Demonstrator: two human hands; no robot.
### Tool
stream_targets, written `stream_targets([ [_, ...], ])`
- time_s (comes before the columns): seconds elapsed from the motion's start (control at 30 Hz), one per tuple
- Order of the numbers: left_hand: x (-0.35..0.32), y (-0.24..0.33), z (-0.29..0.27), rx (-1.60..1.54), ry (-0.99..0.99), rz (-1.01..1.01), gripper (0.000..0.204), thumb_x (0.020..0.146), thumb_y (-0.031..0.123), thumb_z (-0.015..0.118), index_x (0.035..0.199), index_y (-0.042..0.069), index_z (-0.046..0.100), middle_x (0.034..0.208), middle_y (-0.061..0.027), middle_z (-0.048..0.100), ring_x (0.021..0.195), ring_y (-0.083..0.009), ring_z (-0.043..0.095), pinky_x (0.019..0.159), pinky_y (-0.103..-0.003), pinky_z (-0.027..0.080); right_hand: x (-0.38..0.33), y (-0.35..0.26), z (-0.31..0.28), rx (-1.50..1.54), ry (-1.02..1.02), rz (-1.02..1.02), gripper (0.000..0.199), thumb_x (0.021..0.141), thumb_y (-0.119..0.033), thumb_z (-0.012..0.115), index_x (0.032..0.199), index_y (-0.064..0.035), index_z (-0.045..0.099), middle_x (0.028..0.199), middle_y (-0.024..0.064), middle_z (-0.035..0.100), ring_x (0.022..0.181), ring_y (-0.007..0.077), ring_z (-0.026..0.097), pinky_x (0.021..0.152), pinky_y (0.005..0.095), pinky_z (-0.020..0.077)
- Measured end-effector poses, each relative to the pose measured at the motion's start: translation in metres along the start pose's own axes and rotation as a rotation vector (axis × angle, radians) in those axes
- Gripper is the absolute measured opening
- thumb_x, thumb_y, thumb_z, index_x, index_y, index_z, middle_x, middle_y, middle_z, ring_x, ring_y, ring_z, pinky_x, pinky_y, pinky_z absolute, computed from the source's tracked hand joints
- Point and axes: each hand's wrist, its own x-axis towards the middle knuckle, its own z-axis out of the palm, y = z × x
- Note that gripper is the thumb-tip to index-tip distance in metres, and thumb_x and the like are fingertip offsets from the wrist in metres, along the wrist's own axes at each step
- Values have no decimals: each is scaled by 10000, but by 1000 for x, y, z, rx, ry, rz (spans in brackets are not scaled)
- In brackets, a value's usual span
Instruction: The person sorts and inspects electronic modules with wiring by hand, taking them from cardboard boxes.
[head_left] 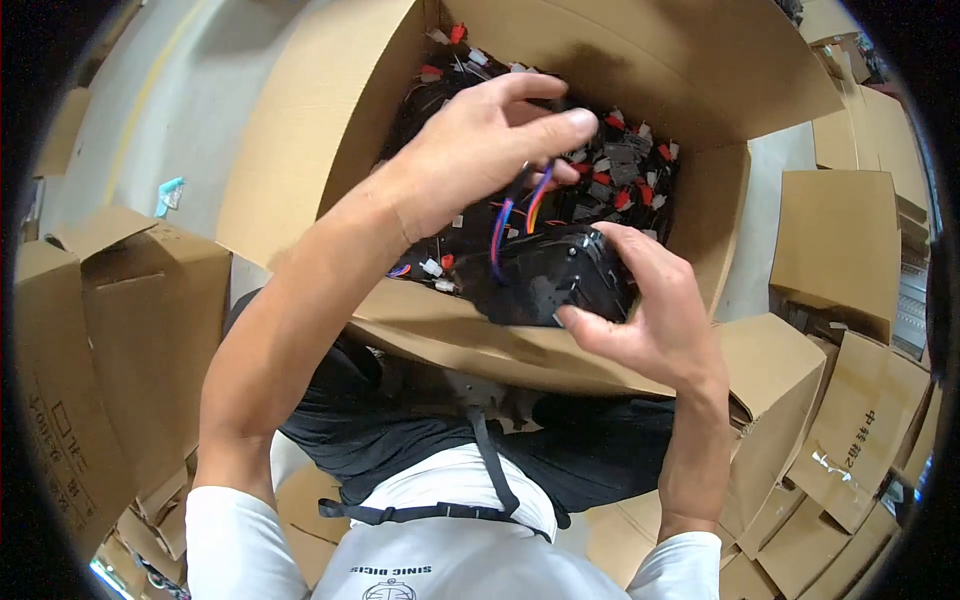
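My right hand (655,305) grips a glossy black plastic housing (550,275) by its right end, the thumb at the lower edge and the fingers on top. Blue, red and orange wires (502,225) rise from the housing toward my left hand (495,140). That hand is curled, thumb and fingers around the upper part of the wires; their ends are hidden behind it. Both hands are over an open cardboard box (690,50). Inside it lie many black parts (620,165) with red and white plugs.
The box stands before my knees, its flaps folded outward. Cardboard cartons flank me, a large one (150,340) at left and stacked ones (835,240) at right. A small light-blue scrap (170,195) lies on the grey floor (215,90), upper left.
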Motion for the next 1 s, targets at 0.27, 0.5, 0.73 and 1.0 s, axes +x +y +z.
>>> stream_targets([
  [0.27,-4,0,-22,878,-283,259,520,915,361,666,1213,-63,633,1162,-243,676,1090,-351,657,963,-394,507,21,57,101,406,-144,654,461,850,-384,727,982,53,669,842,109,682,769,161,614,749,356,504],
  [0.5,-6,-1,-52,853,40,352,467,942,332,653,1192,-62,642,1149,-227,691,1079,-344,665,943,-398,518,29,118,210,709,-426,962,450,901,-370,718,1116,13,622,983,74,679,774,152,628,716,285,516],
  [0.73,-33,13,-52,969,-35,277,479,932,321,642,1208,-70,620,1137,-263,668,1080,-397,640,957,-427,503,29,95,201,785,-511,890,565,898,-357,724,1274,14,524,1079,81,656,892,131,607,749,286,499],
  [1.0,-38,20,-46,1040,-93,229,488,931,329,637,1252,-36,592,1154,-245,655,1096,-390,622,959,-444,489,23,128,234,754,-528,784,540,876,-374,733,1241,-23,545,1010,35,612,862,127,546,748,289,462],
])
